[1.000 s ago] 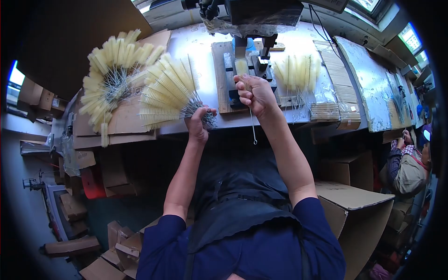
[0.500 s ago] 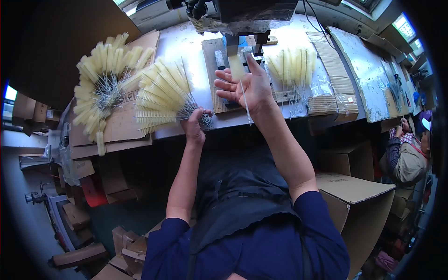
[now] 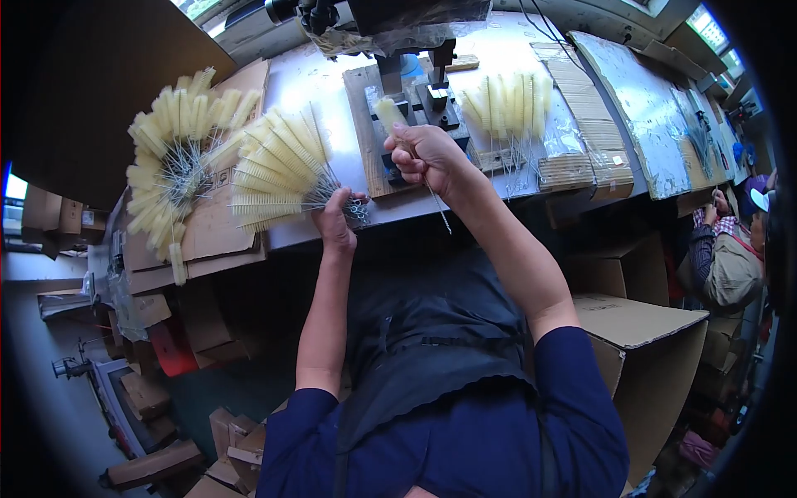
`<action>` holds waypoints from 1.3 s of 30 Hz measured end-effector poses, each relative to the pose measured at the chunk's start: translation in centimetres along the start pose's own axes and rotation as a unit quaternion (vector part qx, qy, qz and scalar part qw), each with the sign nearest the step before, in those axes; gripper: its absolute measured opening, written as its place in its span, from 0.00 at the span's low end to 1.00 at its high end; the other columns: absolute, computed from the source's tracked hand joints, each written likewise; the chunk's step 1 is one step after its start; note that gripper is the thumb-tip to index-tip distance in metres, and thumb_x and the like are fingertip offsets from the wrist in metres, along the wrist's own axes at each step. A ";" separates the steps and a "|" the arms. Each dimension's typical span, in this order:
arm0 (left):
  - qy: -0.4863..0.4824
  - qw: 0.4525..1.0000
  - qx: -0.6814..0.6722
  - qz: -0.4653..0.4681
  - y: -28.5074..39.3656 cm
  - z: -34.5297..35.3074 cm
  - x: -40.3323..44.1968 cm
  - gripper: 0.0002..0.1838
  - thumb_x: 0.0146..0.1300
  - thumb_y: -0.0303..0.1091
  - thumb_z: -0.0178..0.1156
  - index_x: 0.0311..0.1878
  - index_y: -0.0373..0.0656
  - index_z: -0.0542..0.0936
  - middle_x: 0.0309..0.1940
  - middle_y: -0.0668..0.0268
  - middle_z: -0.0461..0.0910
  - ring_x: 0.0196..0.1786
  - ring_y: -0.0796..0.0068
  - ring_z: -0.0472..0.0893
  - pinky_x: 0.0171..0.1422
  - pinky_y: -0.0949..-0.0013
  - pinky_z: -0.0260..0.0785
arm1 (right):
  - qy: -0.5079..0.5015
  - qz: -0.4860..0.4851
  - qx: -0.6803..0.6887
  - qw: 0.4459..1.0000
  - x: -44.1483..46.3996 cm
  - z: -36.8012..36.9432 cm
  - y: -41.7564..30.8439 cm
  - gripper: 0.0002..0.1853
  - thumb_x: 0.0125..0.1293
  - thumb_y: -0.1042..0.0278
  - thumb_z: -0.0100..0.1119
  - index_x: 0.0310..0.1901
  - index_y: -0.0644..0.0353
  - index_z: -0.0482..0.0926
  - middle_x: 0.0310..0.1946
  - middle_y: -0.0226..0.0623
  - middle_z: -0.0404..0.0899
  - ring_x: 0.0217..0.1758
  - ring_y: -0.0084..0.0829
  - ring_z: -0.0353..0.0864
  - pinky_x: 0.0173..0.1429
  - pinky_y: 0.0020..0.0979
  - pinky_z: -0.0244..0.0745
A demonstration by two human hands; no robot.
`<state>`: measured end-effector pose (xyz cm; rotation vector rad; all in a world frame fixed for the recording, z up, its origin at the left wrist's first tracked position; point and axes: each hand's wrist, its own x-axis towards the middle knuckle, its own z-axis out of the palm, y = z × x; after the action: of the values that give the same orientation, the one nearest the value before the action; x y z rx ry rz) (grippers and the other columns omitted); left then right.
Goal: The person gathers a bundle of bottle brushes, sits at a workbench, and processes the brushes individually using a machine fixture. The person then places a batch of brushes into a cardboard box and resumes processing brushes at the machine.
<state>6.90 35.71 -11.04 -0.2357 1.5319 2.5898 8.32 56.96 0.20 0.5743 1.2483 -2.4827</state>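
My left hand (image 3: 336, 217) is closed around the wire handles of a fanned bundle of bottle brushes (image 3: 278, 170), whose pale yellow bristles point away to the left. Wrapped in the fingers of my right hand (image 3: 425, 153) is a single bottle brush (image 3: 387, 113). Its bristle head sticks up past my thumb, and its twisted wire stem hangs below my palm. Just beyond that hand stands a machine with black metal blocks (image 3: 432, 95) on a wooden board (image 3: 359, 100).
Another heap of brushes (image 3: 170, 158) lies on cardboard at the left. More brushes (image 3: 508, 104) rest right of the machine, beside flat cardboard (image 3: 573, 116). An open carton (image 3: 643, 332) stands near my right side. A co-worker (image 3: 722, 257) sits at the far right.
My right hand, open beside the brush before, has closed on it and pulled it back and left from the machine. The left hand keeps its bundle. The view has shifted slightly.
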 end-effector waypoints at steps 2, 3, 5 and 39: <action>0.001 1.000 0.000 -0.002 -0.1 0.1 -0.1 0.09 0.61 0.20 0.61 0.43 0.37 0.75 0.34 0.63 0.78 0.29 0.65 0.85 0.35 0.59 0.84 | 0.017 -0.007 -0.006 1.000 -0.5 0.3 0.3 0.18 0.82 0.54 0.49 0.40 0.61 0.75 0.16 0.24 0.67 0.11 0.15 0.54 0.16 0.22 0.54; 0.001 1.000 0.001 -0.002 -0.1 0.1 0.0 0.09 0.61 0.20 0.61 0.43 0.37 0.75 0.34 0.63 0.78 0.29 0.65 0.85 0.35 0.59 0.84 | 0.019 -0.016 0.001 1.000 -1.0 0.3 0.4 0.18 0.81 0.54 0.49 0.39 0.61 0.75 0.16 0.25 0.67 0.11 0.15 0.55 0.16 0.22 0.54; 0.000 1.000 0.012 -0.002 -0.1 -0.1 0.0 0.09 0.61 0.22 0.62 0.45 0.36 0.76 0.33 0.63 0.79 0.32 0.65 0.85 0.38 0.58 0.84 | 0.019 -0.059 0.013 0.998 -2.5 -0.1 0.9 0.19 0.82 0.53 0.49 0.38 0.60 0.75 0.14 0.25 0.66 0.11 0.15 0.55 0.16 0.22 0.53; 0.015 0.999 0.038 -0.017 -0.8 -0.7 0.5 0.10 0.59 0.21 0.61 0.45 0.34 0.79 0.36 0.60 0.82 0.36 0.65 0.86 0.43 0.60 0.85 | 0.290 -0.226 -0.254 0.895 -1.4 -15.4 -5.1 0.22 0.78 0.51 0.55 0.37 0.65 0.81 0.17 0.33 0.76 0.15 0.28 0.73 0.22 0.31 0.69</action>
<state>6.56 35.47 -12.12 -0.2917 1.6197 2.5076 10.62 72.51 -3.99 1.0097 2.4027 -2.2038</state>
